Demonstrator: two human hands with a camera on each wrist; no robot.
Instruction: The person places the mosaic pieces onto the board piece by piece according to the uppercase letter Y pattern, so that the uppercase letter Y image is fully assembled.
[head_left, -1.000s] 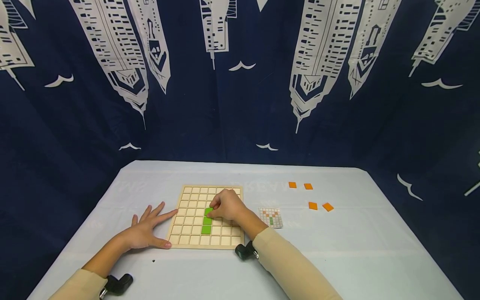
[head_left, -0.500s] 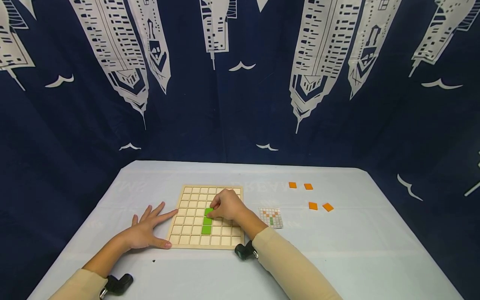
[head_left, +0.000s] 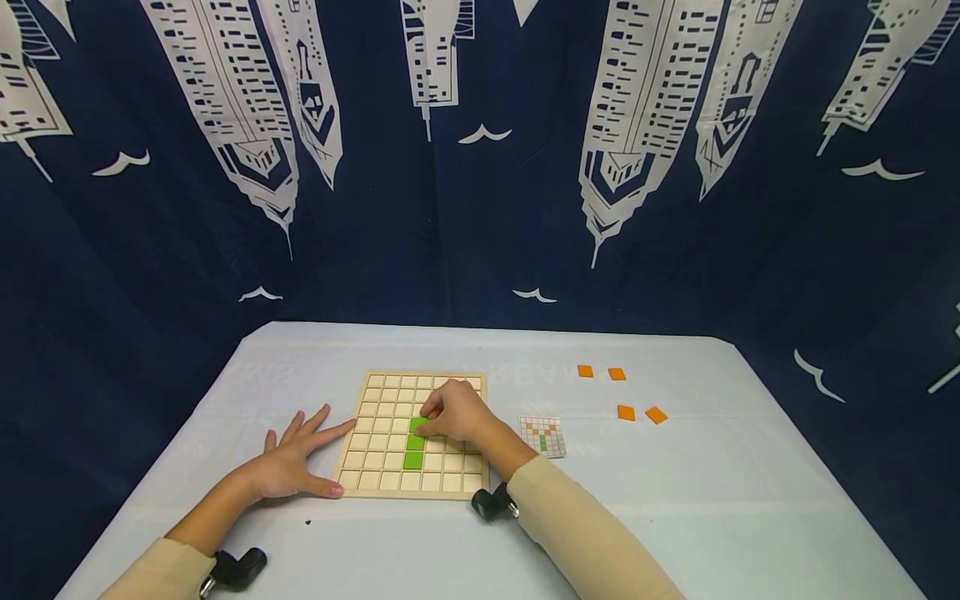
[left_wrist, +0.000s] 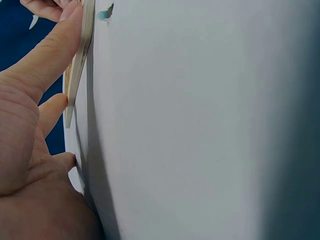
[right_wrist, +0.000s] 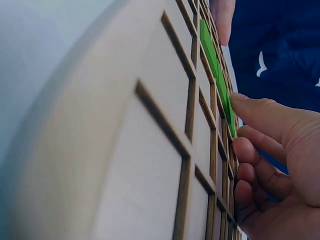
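A wooden grid board (head_left: 450,494) lies on the white table, with a column of green square tiles (head_left: 413,460) in its middle cells. My right hand (head_left: 459,412) reaches over the board, its thumb and forefinger pinching the farthest green tile (head_left: 417,423). In the right wrist view, the thumb (right_wrist: 255,107) meets the end of the green strip (right_wrist: 214,62), and the other fingers are curled against the grid. My left hand (head_left: 288,465) is spread at the board's left edge. The left wrist view has its thumb (left_wrist: 50,55) against the board's side (left_wrist: 80,65).
Several orange tiles (head_left: 626,412) lie loose at the table's back right. Right of the board is a small printed pattern card (head_left: 542,437), close by the right forearm. A small dark speck (head_left: 307,522) is near the left wrist. A dark blue patterned cloth (head_left: 450,208) hangs behind the table.
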